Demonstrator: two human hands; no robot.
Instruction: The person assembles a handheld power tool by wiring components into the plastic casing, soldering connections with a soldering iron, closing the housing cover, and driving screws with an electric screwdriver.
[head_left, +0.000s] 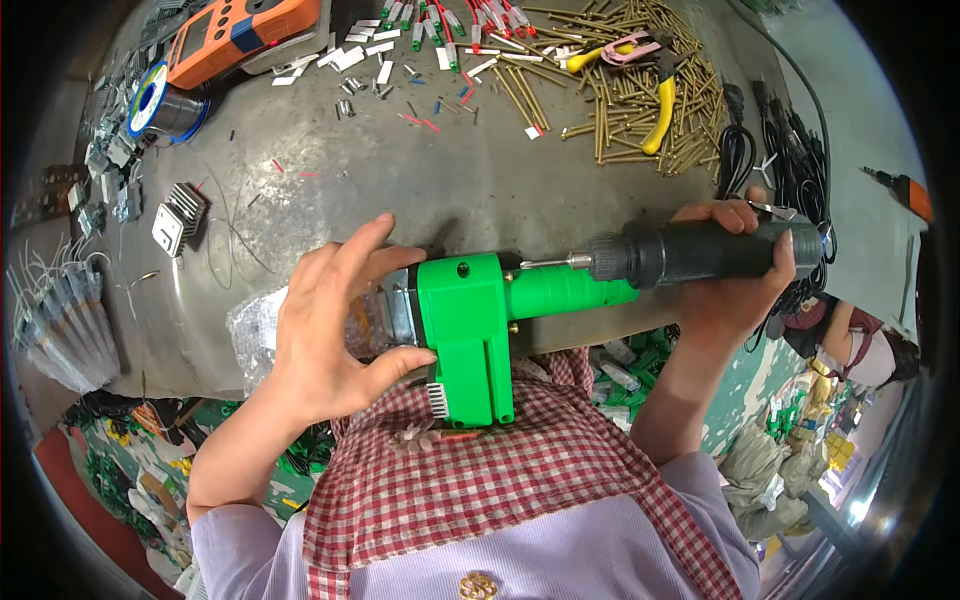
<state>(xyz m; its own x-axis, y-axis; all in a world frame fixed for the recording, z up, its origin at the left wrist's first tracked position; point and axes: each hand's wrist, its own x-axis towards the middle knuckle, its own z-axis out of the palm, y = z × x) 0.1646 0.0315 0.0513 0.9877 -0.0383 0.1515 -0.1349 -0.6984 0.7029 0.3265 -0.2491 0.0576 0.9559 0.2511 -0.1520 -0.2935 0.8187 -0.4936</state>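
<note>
My left hand [325, 325] grips a green plastic tool housing [462, 340] by its left end, with the thumb and fingers spread around it. The housing has a box-shaped body, a metal piece on the left and a ribbed green handle [570, 292] to the right. In my right hand [735, 305] is a black electric screwdriver [700, 252], held level above the handle. Its bit [552, 262] points left at the join of body and handle, near a small brass screw [512, 277]. From this view I cannot tell whether the bit touches a screw.
Long brass screws [625, 105] lie heaped at the back right, with yellow-handled pliers [660, 115] on them. An orange multimeter [235, 40], a solder spool [165, 108] and a finned metal part [180, 220] are left. Black cords [790, 150] lie right; bagged parts [65, 325] far left.
</note>
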